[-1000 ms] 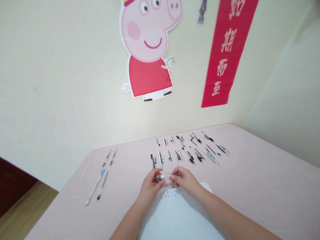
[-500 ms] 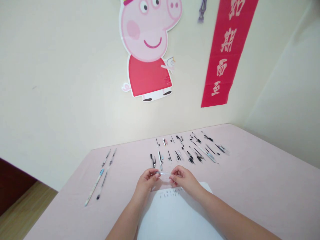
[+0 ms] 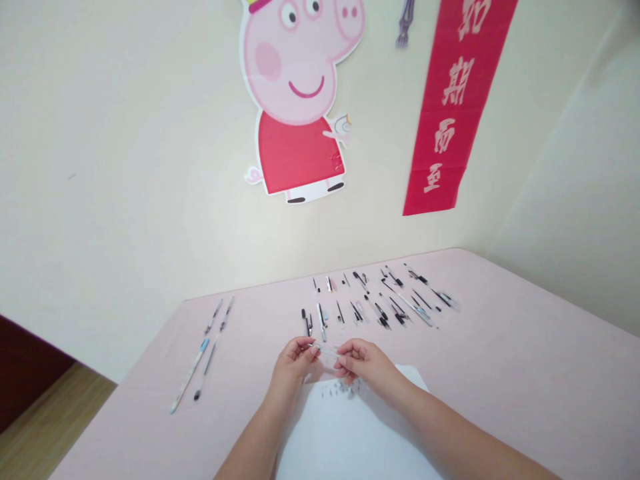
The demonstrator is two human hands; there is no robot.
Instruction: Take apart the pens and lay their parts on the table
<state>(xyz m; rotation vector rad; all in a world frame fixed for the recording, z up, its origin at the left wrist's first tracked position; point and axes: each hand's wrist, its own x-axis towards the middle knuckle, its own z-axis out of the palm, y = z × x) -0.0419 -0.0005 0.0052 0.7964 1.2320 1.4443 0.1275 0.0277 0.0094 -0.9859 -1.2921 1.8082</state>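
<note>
My left hand (image 3: 293, 367) and my right hand (image 3: 365, 363) meet over the pink table (image 3: 500, 373), both pinching the ends of a thin clear pen barrel (image 3: 326, 351) held level between them. Just under the hands lies a white sheet of paper (image 3: 350, 440) with a short row of small dark marks (image 3: 343, 389) near its far edge. Beyond the hands several pen parts (image 3: 380, 300) lie in rows: barrels, caps, refills.
Three whole pens (image 3: 205, 350) lie on the table's left side. The table stands against a cream wall with a cartoon pig cut-out (image 3: 300, 100) and a red banner (image 3: 450, 113). Wooden floor (image 3: 35, 433) shows at the lower left.
My hands have drawn a little closer together on the clear barrel, and my right hand has slid slightly left. The parts on the table have not moved.
</note>
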